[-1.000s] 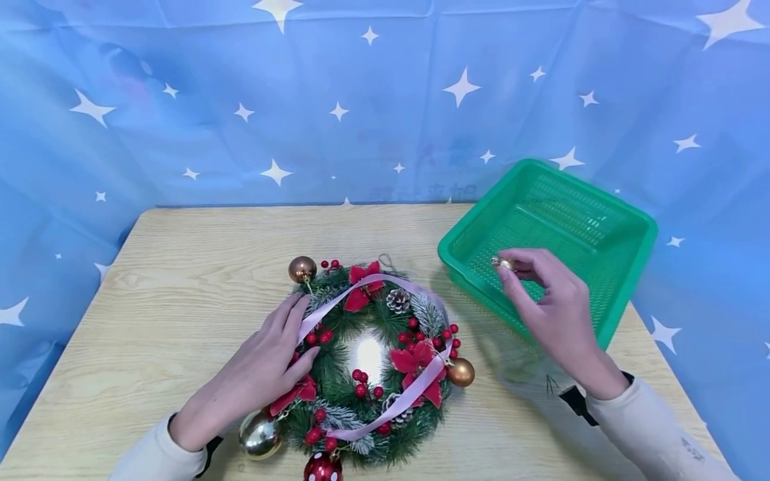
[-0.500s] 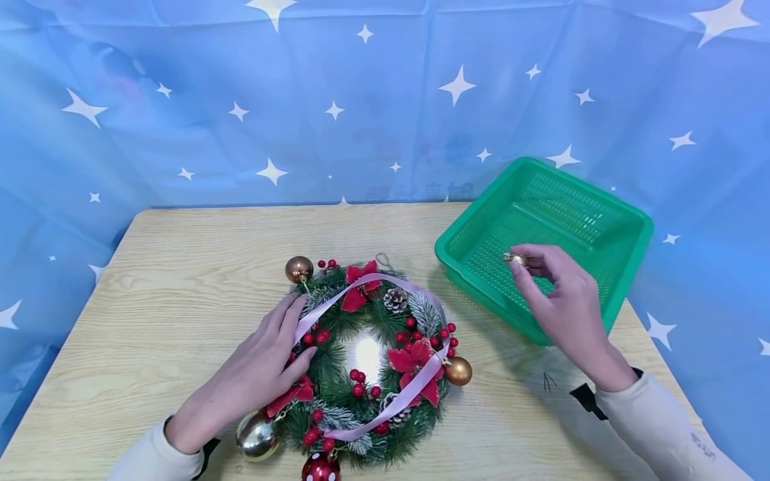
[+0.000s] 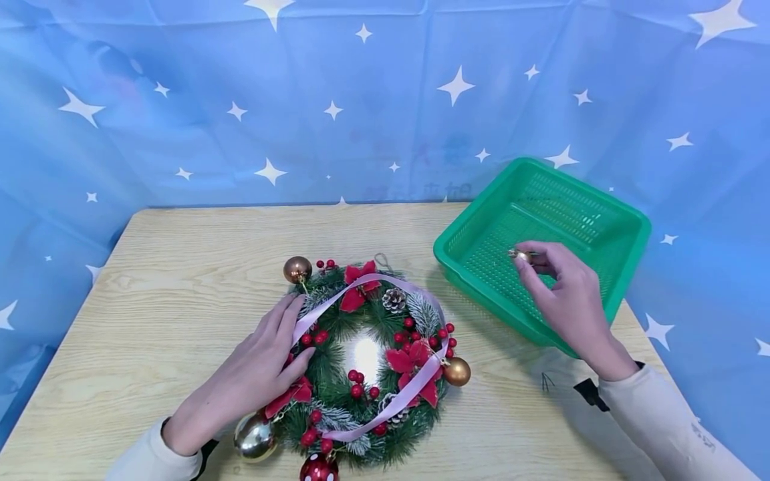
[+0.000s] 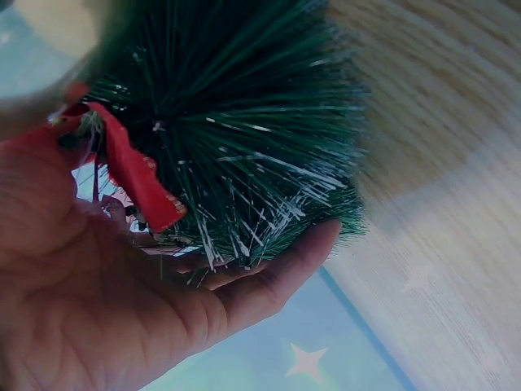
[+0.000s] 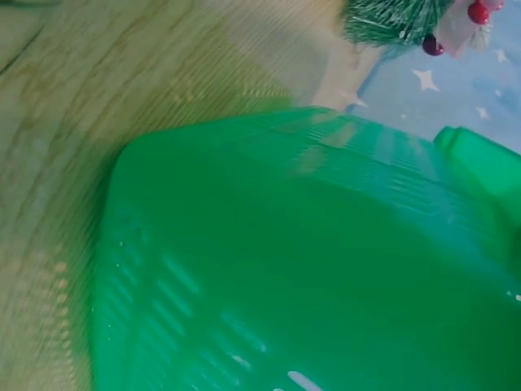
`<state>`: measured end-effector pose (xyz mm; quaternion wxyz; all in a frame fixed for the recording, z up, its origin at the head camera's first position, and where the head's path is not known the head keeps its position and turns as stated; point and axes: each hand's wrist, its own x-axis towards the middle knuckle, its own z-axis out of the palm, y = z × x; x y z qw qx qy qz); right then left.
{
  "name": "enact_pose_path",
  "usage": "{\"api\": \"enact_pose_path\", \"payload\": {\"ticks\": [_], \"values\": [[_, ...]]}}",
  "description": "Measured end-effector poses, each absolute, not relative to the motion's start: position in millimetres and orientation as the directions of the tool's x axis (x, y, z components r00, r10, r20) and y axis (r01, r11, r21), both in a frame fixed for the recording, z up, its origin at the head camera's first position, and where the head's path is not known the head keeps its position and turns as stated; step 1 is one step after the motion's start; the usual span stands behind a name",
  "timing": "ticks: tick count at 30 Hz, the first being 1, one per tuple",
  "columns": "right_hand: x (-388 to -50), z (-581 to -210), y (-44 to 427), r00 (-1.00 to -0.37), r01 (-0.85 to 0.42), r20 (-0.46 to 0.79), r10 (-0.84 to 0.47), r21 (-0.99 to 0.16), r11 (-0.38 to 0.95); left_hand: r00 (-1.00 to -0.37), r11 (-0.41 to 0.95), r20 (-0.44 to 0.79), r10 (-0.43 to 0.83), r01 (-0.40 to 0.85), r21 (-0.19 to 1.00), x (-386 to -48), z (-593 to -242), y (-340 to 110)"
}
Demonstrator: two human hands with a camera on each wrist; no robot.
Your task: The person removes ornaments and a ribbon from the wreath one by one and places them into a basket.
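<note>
A round green wreath lies on the table in the head view, with red poinsettias, berries, pine cones and a pale pink ribbon. My left hand rests on its left side, thumb spread apart from the fairly straight fingers; the left wrist view shows the palm against the needles and a red petal. Over the green basket at the right, my right hand pinches a small gold bauble between thumb and fingertips. That bauble cannot be seen in the right wrist view, where the basket wall fills most of the frame.
Around the wreath's rim sit a copper bauble, a gold bauble, a shiny silver-gold one and a red dotted one. A blue star-patterned cloth hangs behind the wooden table.
My right hand has moved a little to the right and away from me with the small gold bauble, farther over the basket. The left hand stays on the wreath.
</note>
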<state>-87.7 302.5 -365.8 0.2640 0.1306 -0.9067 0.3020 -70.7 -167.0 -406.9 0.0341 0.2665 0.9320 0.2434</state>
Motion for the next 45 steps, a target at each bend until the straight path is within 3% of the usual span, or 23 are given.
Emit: {"api": "enact_pose_path", "payload": {"ticks": [14, 20, 34, 45], "values": [[-96.2, -370.1, 311.7, -0.903, -0.303, 0.424, -0.076, -0.5, 0.811, -0.852, 0.74, 0.081, 0.518, 0.493, 0.458, -72.7, -404.1, -169.5], [-100.3, -370.6, 313.5, -0.932, -0.29, 0.335, -0.134, -0.472, 0.833, -0.849, 0.74, 0.087, 0.521, 0.501, 0.448, -74.2, -403.5, -171.1], [-108.1, -373.3, 315.3, -0.964, -0.264, 0.108, -0.241, -0.461, 0.847, -0.86, 0.749, 0.043, 0.509, 0.467, 0.471, -74.4, -404.4, -168.0], [-111.1, -378.3, 319.3, -0.953, -0.264, -0.023, -0.302, -0.432, 0.863, -0.859, 0.745, 0.071, 0.507, 0.478, 0.465, -69.6, -406.7, -168.3]]}}
